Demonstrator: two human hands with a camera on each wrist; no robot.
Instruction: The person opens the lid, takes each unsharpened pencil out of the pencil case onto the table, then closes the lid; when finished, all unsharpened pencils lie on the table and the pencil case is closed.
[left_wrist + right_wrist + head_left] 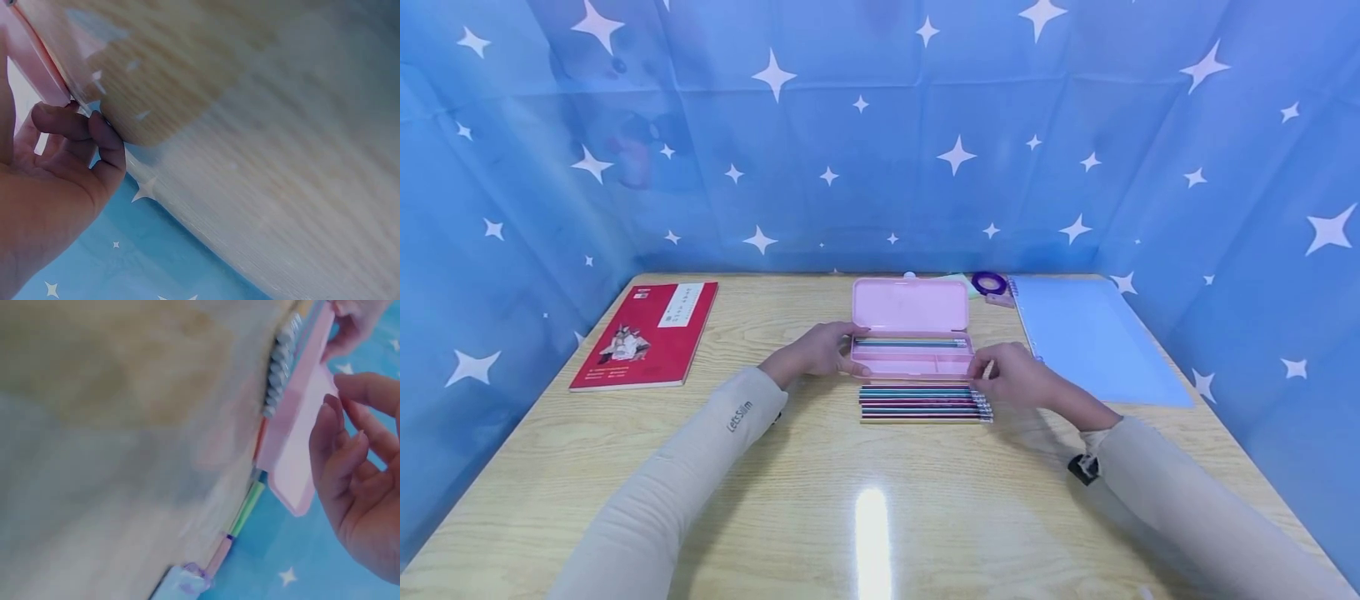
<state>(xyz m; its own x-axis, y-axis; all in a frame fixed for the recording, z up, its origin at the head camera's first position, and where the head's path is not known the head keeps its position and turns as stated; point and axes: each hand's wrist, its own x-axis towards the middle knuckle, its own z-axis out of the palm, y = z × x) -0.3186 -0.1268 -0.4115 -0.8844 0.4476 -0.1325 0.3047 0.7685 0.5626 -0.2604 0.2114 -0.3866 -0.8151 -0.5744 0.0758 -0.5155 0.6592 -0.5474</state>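
An open pink pencil case (910, 305) stands with its lid raised toward the back. Several pencils (910, 342) lie in its rear compartment. My left hand (823, 348) grips the case's left end, thumb at the front corner and fingers farther back. At the front right corner is my right hand (1011, 373), its fingers loosely bent. In the right wrist view, its thumb (340, 465) stands apart from the forefinger (369, 390), and no pencil shows between them. Directly before the case lies a row of striped pencils (921, 404), metal ends pointing right.
A red book (646, 337) lies at the left of the wooden table (760, 517). To the right is a pale blue spiral-bound pad (1093, 342). Behind the case's right side sit a purple tape roll (989, 283) and a small pinkish block (1000, 300). A starry blue curtain (880, 133) surrounds the table.
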